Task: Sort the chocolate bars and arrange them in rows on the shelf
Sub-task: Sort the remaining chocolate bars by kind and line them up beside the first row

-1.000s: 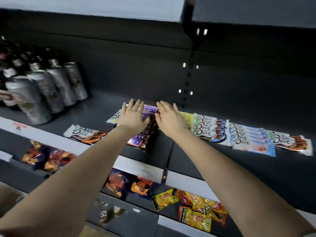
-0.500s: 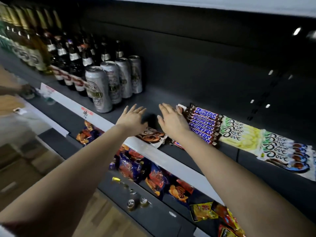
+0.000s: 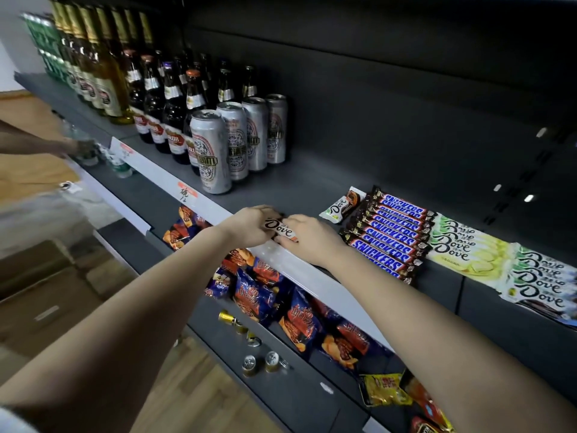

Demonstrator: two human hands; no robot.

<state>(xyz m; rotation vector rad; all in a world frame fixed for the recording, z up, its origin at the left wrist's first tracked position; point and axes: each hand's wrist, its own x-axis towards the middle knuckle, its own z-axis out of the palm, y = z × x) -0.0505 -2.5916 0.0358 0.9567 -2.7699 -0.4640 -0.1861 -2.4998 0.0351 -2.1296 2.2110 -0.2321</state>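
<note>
Both hands meet at the dark shelf's (image 3: 306,182) front edge: left hand (image 3: 253,225) and right hand (image 3: 312,237) clamp fingers on a flat, glossy Dove bar (image 3: 281,230), left of the shiny Snickers row (image 3: 390,232); cylindrical metal cans (image 3: 237,142) stand behind.

Dim scene; the shelf (image 3: 306,182) recess lay in deep shadow. Cans (image 3: 212,151) showed glare. Wide-angle distortion and blur marked the left edge.

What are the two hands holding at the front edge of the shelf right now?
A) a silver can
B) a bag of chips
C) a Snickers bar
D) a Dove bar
D: the left hand and right hand pinch a Dove bar between them, its name readable on the wrapper.
</note>
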